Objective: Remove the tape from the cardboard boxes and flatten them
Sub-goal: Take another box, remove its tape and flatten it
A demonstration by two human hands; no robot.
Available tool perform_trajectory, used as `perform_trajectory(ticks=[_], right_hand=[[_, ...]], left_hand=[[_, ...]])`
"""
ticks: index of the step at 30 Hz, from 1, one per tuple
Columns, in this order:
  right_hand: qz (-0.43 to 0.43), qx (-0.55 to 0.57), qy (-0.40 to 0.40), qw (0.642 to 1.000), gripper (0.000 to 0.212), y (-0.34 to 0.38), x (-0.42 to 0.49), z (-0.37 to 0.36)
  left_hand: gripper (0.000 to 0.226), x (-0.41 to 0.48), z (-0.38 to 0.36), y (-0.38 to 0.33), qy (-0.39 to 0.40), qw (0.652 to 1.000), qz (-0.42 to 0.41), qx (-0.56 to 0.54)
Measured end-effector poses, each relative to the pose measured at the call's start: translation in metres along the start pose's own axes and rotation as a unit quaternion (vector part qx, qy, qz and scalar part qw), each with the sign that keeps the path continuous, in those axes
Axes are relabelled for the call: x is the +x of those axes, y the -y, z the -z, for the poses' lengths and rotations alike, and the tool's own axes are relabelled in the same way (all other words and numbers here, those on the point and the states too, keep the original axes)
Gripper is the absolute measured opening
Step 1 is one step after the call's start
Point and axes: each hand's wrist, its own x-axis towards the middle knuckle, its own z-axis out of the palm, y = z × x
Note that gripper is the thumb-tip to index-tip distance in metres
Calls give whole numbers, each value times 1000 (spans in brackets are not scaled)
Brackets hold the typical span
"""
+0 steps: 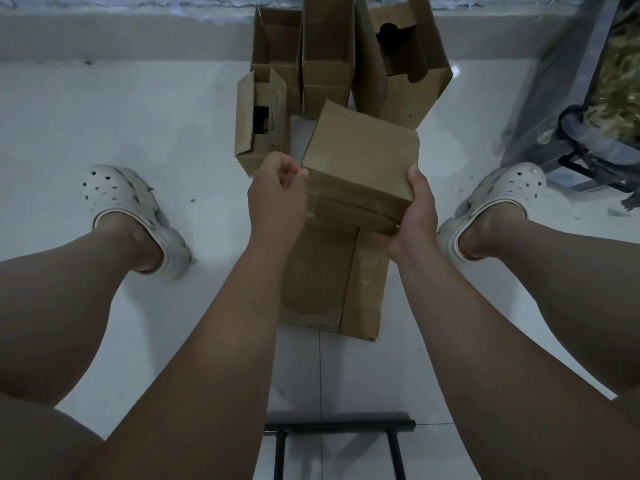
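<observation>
A small closed cardboard box [362, 161] is held up over the floor in front of me. My right hand [414, 216] grips its near right corner, thumb on top and fingers underneath. At the box's near left corner, my left hand [277, 192] has its fingers curled and its fingertips pinch at the edge where a strip of tape [313, 194] runs. Below the held box a flattened cardboard box [332, 282] lies on the floor. Several open boxes [327, 57] stand upright at the back by the wall, and a smaller one [259, 123] stands to their left.
White tiled floor [156, 133] all around. My two feet in white clogs [135, 209] [498, 202] are planted left and right of the boxes. A dark metal stand with a clear tank [581, 109] is at the right. A black stool frame [339, 431] is below me.
</observation>
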Motion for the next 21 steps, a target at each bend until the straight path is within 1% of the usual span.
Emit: perform_trajectory(ticks=[3,5,8,10,13,16,18,21], right_hand=[[10,-7,18,1000,44,-3,0,-1],[9,-7,26,1000,48,-6,-2,-1],[10,-12,25,1000,47,-10,-4,1],[35,-37,27,998,47,-12,-3,1],[61,-62,16,996,47,-11,-1,1],[55,-61,8,997,52,-12,0,0],[56,-69,-7,996,56,-14,-1,0],[37,-75,-19,996,60,-15,-5,-2]], left_hand=[[21,7,6,1,31,997,35,-67],[24,10,9,1,35,997,31,-57],[27,13,10,2,30,999,27,-10],[22,14,10,5,20,999,14,45],[15,14,6,10,-12,984,-24,175],[16,11,0,11,-58,962,-60,259],[18,8,-2,16,-93,942,-102,305],[18,5,-2,23,-119,915,-148,357]])
